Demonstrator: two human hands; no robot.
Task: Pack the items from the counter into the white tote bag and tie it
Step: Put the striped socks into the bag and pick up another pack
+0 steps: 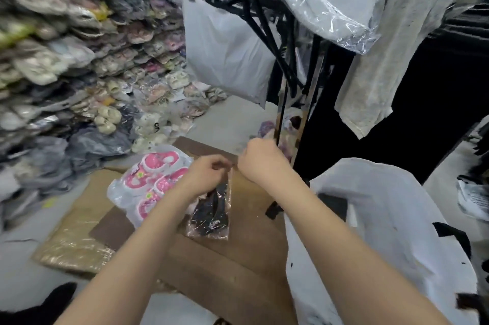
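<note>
My left hand (209,170) and my right hand (260,159) both pinch the top edge of a clear plastic packet with a black item inside (211,212). The packet hangs down from my fingers over a brown cardboard surface (238,266). To the left of it lies a plastic bag of pink and white slippers (150,182). A large white bag (391,232) stands open at the right, beside my right forearm.
Stacks of bagged slippers (79,47) fill the left wall and floor. A black rack (285,68) draped with clear plastic and a grey cloth stands ahead, with a white plastic bag (225,52) hanging from it. Flattened cardboard (74,242) lies at the lower left.
</note>
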